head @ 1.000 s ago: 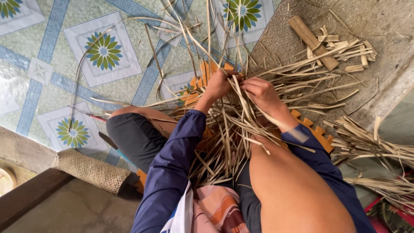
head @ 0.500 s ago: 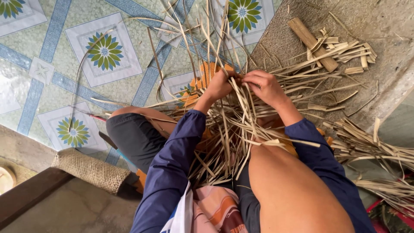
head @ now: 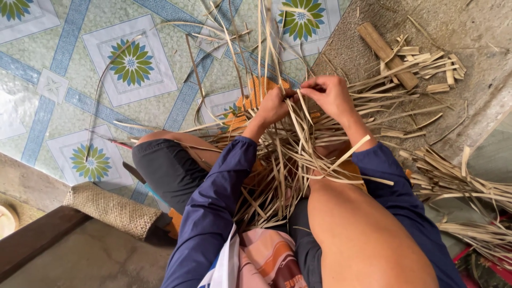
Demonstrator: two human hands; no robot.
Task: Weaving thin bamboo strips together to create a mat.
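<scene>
A loose tangle of pale bamboo strips lies across my lap and fans out over the floor. My left hand grips several strips near the top of the bundle. Close beside it, my right hand pinches a few thin strips between fingers and thumb. Both hands nearly touch above an orange woven piece that is partly hidden under the strips. Long strips stick up past my hands toward the top of the view. I wear dark blue sleeves and my bare knee is in the foreground.
A short wooden stick and cut strip ends lie on the grey mat at upper right. More strips are piled at right. A burlap roll sits lower left on the patterned tiled floor.
Both hands have come closer together and shifted slightly up the bundle. My right hand has drawn in toward the left and now pinches the strips.
</scene>
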